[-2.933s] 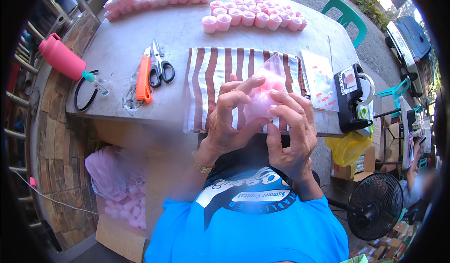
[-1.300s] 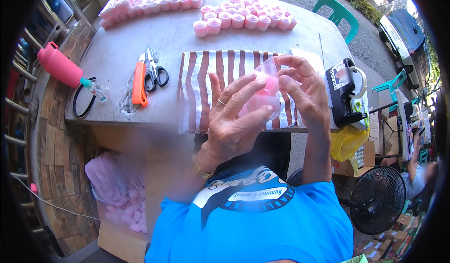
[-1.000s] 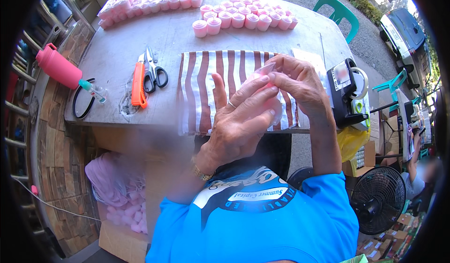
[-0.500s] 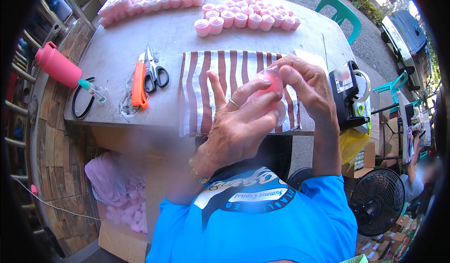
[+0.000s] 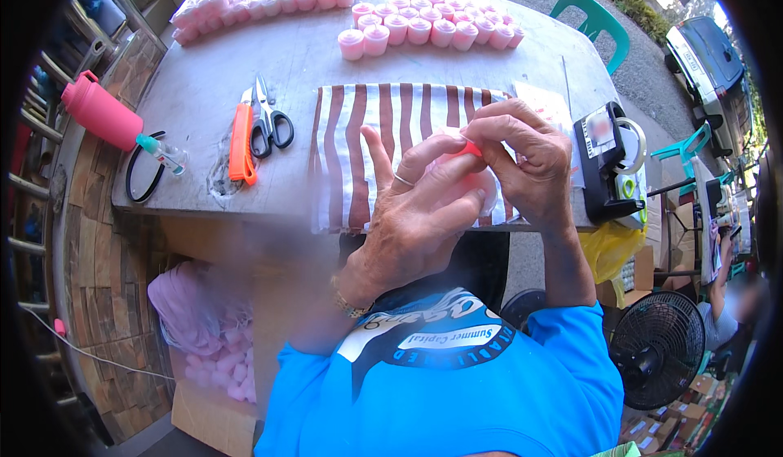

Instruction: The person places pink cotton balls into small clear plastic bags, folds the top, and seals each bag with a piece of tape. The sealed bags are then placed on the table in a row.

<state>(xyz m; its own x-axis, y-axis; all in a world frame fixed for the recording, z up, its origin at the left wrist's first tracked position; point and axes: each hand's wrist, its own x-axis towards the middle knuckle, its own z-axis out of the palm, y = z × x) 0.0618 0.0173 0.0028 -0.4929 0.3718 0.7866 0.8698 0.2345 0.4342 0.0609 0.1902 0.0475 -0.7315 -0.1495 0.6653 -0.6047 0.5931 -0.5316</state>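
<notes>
Small clear plastic bag [image 5: 487,198], pink rounded contents [image 5: 478,181] showing through; held up, mostly covered, between left hand [image 5: 418,212] and right hand [image 5: 530,162].

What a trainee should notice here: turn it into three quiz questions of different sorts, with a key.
1. Multiple choice: on which side of the orange cutter do the black-handled scissors lie, as the picture shows it?
a) left
b) right
c) underneath

2. True or false: the left hand wears a ring.

3. Short answer: what do the left hand and the right hand hold between them?

Key:
1. b
2. True
3. A clear plastic bag with pink contents, partly hidden by the fingers.
</notes>
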